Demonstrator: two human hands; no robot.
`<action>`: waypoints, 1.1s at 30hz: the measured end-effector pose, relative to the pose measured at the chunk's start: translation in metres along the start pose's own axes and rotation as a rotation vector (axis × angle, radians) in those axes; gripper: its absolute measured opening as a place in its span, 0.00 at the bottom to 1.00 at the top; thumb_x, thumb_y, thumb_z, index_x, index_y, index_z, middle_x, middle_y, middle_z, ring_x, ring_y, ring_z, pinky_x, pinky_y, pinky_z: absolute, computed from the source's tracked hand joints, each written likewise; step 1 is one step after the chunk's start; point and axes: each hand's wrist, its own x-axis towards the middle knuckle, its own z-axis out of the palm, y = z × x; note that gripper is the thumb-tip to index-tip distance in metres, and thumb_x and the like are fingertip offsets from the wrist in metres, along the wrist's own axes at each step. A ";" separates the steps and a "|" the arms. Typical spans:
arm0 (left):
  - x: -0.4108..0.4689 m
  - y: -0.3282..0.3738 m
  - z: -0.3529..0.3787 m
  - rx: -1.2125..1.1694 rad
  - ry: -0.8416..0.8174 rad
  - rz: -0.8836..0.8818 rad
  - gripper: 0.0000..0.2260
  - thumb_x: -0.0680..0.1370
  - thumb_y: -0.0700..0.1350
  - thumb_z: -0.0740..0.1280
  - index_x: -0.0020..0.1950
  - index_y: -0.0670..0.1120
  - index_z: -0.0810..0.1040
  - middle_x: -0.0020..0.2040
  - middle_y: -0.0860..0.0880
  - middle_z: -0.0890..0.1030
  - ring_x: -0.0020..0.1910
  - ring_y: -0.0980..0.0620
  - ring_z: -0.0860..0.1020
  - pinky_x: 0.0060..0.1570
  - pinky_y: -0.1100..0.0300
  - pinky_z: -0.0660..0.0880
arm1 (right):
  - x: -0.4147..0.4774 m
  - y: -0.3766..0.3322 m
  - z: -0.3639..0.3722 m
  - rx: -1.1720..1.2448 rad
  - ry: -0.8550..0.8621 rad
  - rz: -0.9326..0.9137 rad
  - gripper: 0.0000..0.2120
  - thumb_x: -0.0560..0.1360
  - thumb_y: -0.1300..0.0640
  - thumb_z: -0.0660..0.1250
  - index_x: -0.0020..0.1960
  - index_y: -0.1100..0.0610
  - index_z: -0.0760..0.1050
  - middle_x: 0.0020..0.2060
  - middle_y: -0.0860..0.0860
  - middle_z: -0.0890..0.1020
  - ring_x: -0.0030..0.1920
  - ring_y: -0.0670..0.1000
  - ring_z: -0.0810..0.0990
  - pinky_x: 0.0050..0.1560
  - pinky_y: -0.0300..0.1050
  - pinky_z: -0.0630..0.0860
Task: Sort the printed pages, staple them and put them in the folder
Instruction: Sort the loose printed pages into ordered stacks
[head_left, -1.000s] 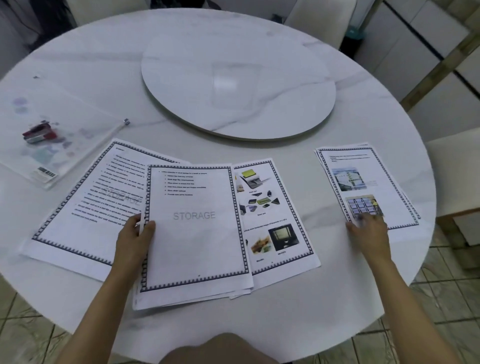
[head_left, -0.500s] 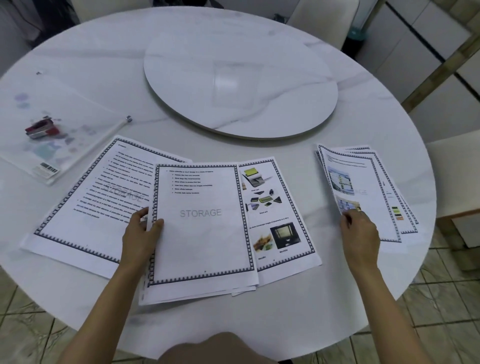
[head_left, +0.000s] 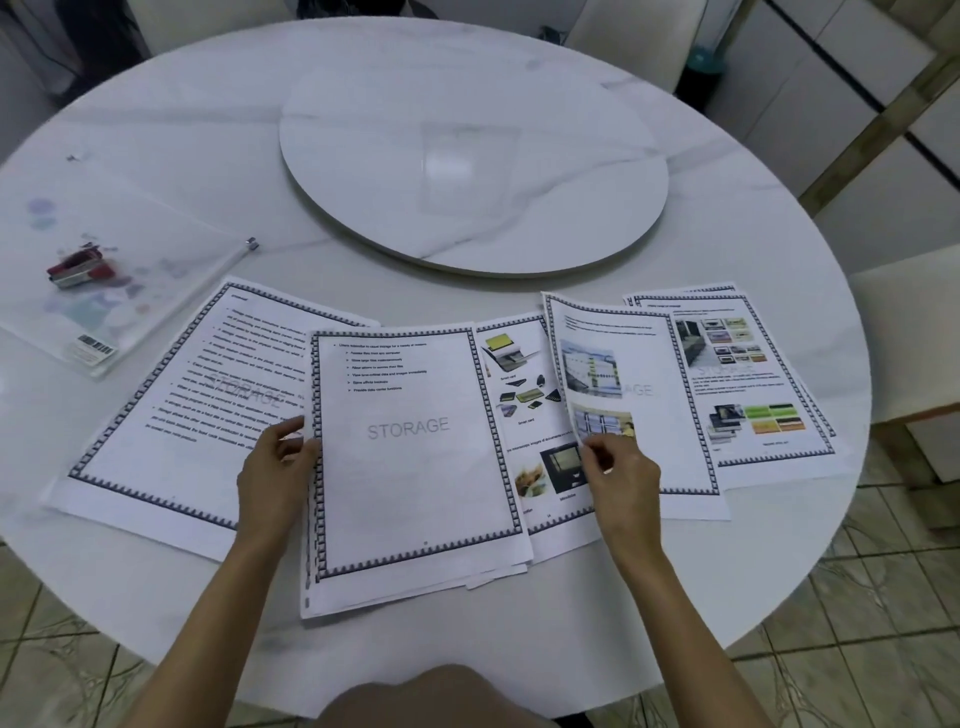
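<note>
Partly, page in right hand hides stack.

A round marble turntable is sitting mid-worktop. A pale chair is standing at the right over tiled floor; something teal, perhaps a bin, is showing beyond.

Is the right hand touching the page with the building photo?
Touching. In the head view the right hand pinches the page near its lower edge.
</note>
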 end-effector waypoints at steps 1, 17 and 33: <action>-0.001 0.002 0.000 0.003 0.002 0.019 0.15 0.78 0.44 0.64 0.65 0.46 0.71 0.52 0.46 0.77 0.49 0.49 0.75 0.50 0.56 0.70 | -0.001 0.001 0.001 0.023 -0.019 0.010 0.05 0.75 0.64 0.65 0.48 0.61 0.80 0.39 0.51 0.80 0.41 0.51 0.79 0.44 0.42 0.76; -0.006 0.011 0.009 0.147 0.104 0.130 0.16 0.77 0.39 0.64 0.65 0.43 0.72 0.60 0.42 0.76 0.55 0.46 0.75 0.55 0.55 0.69 | 0.058 0.089 -0.084 -0.138 0.117 0.132 0.11 0.74 0.63 0.66 0.55 0.66 0.78 0.49 0.63 0.79 0.49 0.59 0.77 0.48 0.39 0.65; -0.061 0.070 0.137 -0.002 -0.343 -0.030 0.13 0.78 0.44 0.63 0.62 0.47 0.74 0.54 0.48 0.80 0.49 0.48 0.80 0.56 0.48 0.76 | 0.129 0.193 -0.157 -0.311 0.033 0.446 0.29 0.71 0.57 0.72 0.66 0.70 0.66 0.63 0.69 0.67 0.64 0.67 0.66 0.65 0.59 0.65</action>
